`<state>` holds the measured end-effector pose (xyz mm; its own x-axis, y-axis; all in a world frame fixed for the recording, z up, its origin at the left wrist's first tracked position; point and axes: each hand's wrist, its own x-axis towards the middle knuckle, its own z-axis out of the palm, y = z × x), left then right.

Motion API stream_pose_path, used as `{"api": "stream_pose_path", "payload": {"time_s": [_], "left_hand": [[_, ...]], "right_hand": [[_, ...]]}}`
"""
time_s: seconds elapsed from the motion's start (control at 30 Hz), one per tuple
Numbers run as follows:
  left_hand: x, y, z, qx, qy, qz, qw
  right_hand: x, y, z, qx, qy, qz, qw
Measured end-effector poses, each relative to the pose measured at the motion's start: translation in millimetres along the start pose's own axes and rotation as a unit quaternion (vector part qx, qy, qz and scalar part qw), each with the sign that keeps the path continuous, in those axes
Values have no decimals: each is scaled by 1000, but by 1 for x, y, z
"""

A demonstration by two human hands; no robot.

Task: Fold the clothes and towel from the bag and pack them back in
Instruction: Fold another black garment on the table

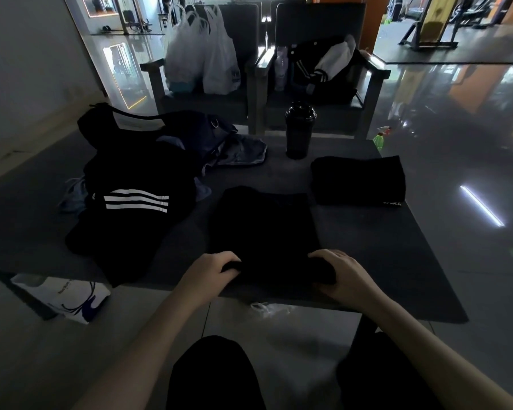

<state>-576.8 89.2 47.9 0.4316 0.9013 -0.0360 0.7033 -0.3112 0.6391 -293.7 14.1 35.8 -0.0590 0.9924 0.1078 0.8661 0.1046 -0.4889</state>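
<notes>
Our left grip (212,270) and right grip (342,272) both clutch the garment's (264,226) near hem; uneven lifting could skew the fold across the surface (367,241).

No wording can be read. Marks noted:
- Striped black garment (137,199), left pile: three white horizontal stripes, no lettering.
- White label (139,121) on black cloth at the pile's far end: print too faint.
- Folded black garment (359,180), right: small white lettering at its near corner, illegible.
- White bag (65,297), on the floor: blue emblem and a line of small text, illegible.
</notes>
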Motion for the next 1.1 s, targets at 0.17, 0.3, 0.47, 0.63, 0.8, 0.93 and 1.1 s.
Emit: {"api": "stream_pose_path", "payload": {"time_s": [0.17,0.3,0.47,0.63,0.8,0.93,1.1], "left_hand": [[-4,1,-5,-9,-16,-18,1000],[-8,-3,-7,6,-53,-12,998],[3,1,-24,-96,35,17,995],[31,14,-42,-294,121,-25,948],[54,15,-33,-515,65,-106,848],[65,7,-20,-442,77,-113,886],[97,23,-29,-368,164,-104,909]], "right_hand": [[5,0,0,49,41,38,997],[19,-3,-2,65,56,40,995],[25,-11,-3,147,89,43,984],[45,-17,-8,268,153,87,947],[76,-15,-6,312,166,182,918],[83,-9,-1,306,173,208,913],[90,-10,-6,294,204,226,906]]}}
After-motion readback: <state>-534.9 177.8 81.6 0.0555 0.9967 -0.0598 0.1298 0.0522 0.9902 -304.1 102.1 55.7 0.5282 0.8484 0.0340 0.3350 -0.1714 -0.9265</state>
